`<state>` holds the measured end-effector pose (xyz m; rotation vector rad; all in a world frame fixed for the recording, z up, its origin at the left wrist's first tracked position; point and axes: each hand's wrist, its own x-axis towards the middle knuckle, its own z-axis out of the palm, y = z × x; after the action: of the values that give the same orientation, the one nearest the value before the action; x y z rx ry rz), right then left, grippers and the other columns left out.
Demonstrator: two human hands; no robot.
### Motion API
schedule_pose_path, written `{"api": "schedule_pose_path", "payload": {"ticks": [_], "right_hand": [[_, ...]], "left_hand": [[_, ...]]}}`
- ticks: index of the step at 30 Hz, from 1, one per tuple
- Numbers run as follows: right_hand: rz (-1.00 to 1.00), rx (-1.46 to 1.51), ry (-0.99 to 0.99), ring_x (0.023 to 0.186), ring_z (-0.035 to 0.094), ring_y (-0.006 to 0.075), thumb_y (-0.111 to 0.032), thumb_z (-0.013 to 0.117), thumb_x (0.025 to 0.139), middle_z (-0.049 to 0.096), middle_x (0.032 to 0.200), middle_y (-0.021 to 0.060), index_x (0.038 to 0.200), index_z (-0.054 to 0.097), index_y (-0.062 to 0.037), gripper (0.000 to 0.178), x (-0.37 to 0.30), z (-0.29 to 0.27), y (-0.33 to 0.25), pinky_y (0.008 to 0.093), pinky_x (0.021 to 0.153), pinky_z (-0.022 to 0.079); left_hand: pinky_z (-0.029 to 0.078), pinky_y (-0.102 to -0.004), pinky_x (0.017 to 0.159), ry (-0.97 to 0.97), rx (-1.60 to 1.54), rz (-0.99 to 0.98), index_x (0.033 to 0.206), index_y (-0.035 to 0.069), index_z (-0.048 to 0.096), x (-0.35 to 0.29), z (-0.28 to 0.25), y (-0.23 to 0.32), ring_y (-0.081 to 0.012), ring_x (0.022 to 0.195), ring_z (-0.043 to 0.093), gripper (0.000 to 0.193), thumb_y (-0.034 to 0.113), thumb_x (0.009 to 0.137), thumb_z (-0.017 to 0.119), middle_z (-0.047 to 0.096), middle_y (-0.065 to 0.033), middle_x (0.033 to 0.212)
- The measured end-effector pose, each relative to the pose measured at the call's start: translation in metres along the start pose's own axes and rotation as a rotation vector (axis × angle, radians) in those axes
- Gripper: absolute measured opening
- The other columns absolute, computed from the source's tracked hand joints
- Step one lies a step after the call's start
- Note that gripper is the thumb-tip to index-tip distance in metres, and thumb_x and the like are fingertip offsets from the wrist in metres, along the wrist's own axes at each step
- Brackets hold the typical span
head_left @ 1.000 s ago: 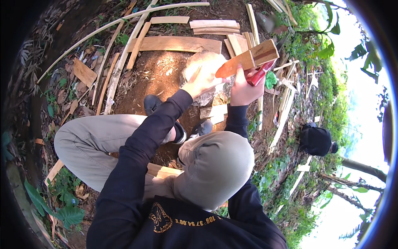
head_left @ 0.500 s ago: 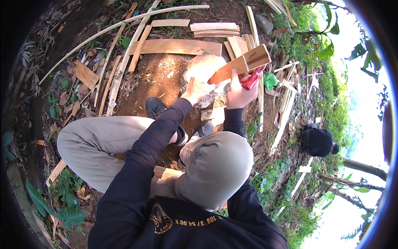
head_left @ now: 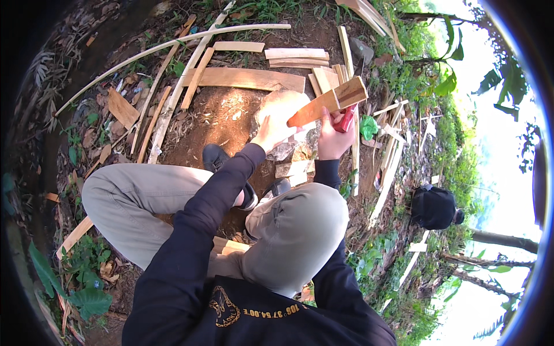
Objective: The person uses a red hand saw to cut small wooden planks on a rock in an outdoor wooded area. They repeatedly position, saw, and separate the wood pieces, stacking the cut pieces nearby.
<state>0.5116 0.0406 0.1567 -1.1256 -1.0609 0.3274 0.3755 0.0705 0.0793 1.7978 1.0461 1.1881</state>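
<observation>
My left hand (head_left: 274,131) grips the lower end of a reddish-brown wooden piece (head_left: 333,99), which slants up to the right with its pale cut end highest. Right beside it, my right hand (head_left: 332,138) is closed around a tool with a red handle (head_left: 347,121); its blade is hidden behind the wood. Both hands hover over a pale stone (head_left: 276,105) that sits on bare brown soil. I am seated on the ground in grey trousers and dark sleeves, with black shoes (head_left: 214,157) just below the stone.
Flat planks (head_left: 242,78) and short boards (head_left: 295,55) lie beyond the stone. A long curved bamboo strip (head_left: 173,43) arcs across the back left. Split slats (head_left: 392,167) are scattered to the right, near a black backpack (head_left: 433,206) among green plants.
Both hands and the wooden piece have come down slightly and nearer to me. The grips on the wood and the red-handled tool are the same.
</observation>
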Motion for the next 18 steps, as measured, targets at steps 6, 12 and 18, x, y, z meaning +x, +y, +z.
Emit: {"api": "schedule_pose_path", "payload": {"ticks": [6, 12, 18], "right_hand": [[0.008, -0.031, 0.015, 0.065, 0.056, 0.0079, -0.003, 0.081, 0.082, 0.061, 0.074, 0.0035, 0.077, 0.046, -0.0041, 0.035, -0.003, 0.002, 0.001, 0.0240, 0.064, 0.048], [0.033, -0.111, -0.020, 0.067, 0.050, 0.0079, 0.001, 0.078, 0.083, 0.057, 0.077, 0.0013, 0.080, 0.046, -0.0060, 0.033, 0.000, -0.004, -0.002, 0.0234, 0.064, 0.044], [-0.040, -0.241, 0.021, 0.062, 0.050, 0.0075, -0.005, 0.080, 0.082, 0.057, 0.074, -0.0006, 0.080, 0.051, -0.0040, 0.029, -0.002, 0.003, -0.012, 0.0239, 0.060, 0.043]], "left_hand": [[0.050, -0.0402, 0.089, 0.018, -0.010, -0.024, 0.126, 0.004, 0.065, -0.003, 0.000, -0.003, -0.0293, 0.096, 0.066, 0.066, 0.037, 0.073, 0.085, 0.071, -0.0157, 0.107], [0.051, -0.0397, 0.088, -0.002, -0.045, -0.054, 0.127, 0.005, 0.065, -0.002, 0.004, -0.002, -0.0296, 0.095, 0.066, 0.065, 0.037, 0.073, 0.085, 0.071, -0.0166, 0.107], [0.052, -0.0413, 0.085, 0.061, 0.123, 0.013, 0.127, 0.006, 0.064, -0.006, 0.003, -0.010, -0.0330, 0.092, 0.065, 0.065, 0.030, 0.071, 0.085, 0.069, -0.0176, 0.103]]}}
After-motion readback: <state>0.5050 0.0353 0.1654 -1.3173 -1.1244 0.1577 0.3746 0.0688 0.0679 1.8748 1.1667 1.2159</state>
